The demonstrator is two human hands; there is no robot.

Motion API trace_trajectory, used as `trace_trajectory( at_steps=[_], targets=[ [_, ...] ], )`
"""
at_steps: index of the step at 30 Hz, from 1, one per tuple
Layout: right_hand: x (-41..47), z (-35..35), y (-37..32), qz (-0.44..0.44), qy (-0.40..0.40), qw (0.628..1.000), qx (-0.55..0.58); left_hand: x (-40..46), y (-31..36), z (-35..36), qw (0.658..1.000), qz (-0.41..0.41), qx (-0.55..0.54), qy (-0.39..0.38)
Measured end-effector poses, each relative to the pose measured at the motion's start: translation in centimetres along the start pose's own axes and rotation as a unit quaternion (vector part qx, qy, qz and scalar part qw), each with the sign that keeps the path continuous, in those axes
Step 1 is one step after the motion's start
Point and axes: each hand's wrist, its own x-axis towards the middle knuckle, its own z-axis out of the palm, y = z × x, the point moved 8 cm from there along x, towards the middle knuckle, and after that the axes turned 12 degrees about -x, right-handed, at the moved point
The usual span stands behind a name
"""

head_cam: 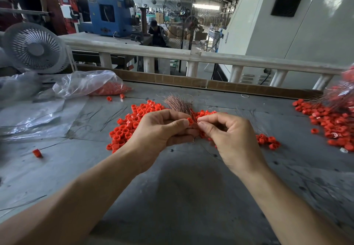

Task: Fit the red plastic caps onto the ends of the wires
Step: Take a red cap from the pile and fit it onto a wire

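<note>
My left hand (162, 129) pinches a small red cap (190, 120) between thumb and forefinger, and its curled fingers also hold a bundle of thin coppery wires (180, 103) that fans up behind the hand. My right hand (228, 135) is close against it, with thumb and forefinger pinching a thin wire end right beside the cap. Whether the wire is inside the cap I cannot tell. A heap of loose red caps (132, 122) lies on the grey table (191, 187) under and behind both hands.
A clear plastic bag (86, 85) with more red caps lies at the back left, in front of a white fan (34, 48). Capped wires are piled at the right edge (333, 122). Stray caps (37, 153) and loose dark wires (113, 116) lie on the left.
</note>
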Motion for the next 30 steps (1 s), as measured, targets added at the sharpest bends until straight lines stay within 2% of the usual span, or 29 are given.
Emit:
trace_trajectory(
  at_steps=[4, 14, 30],
  targets=[
    [-0.1, -0.2, 0.0, 0.013, 0.014, 1.0, 0.017, 0.0, 0.1, 0.0, 1.0, 0.003, -0.003, -0.003],
    [-0.4, -0.4, -1.6, -0.05, 0.037, 0.998, -0.003, 0.0, 0.0, 0.2, 1.0, 0.008, 0.026, -0.013],
    [-0.6, 0.0, -2.9, -0.1, 0.02, 0.994, -0.022, -0.2, 0.2, 0.4, 0.998, 0.024, 0.055, -0.029]
  ],
)
